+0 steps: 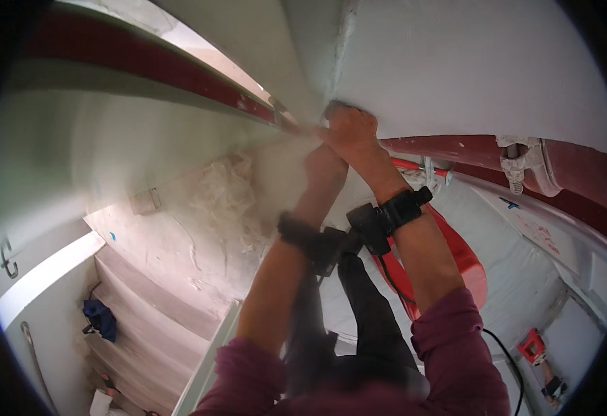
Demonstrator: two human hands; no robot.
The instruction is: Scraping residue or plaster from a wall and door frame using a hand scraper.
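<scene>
My right hand (pixel 353 127) is closed around a small dark object, seemingly a sanding block or pad, pressed where two pale wall faces meet in a corner. Just below it my left hand (pixel 324 166) is blurred, with its fingers hidden, so what it holds cannot be told. Both wrists bear black strapped devices. The white wall panel (pixel 470 67) rises beside my right hand, and a dark red rail (pixel 204 86) runs in from the left towards the hands. Haze that looks like dust blurs the area around them.
A metal clamp (pixel 522 161) sits on the red pipe (pixel 584 171) at right. Below lie a red plastic object (pixel 459 255), a crumpled translucent sheet (pixel 225 192) and a black cable (pixel 511 353). Steps (pixel 152 317) descend at lower left, with a dark blue bundle (pixel 99 318) on them. Part of another person shows at the bottom left.
</scene>
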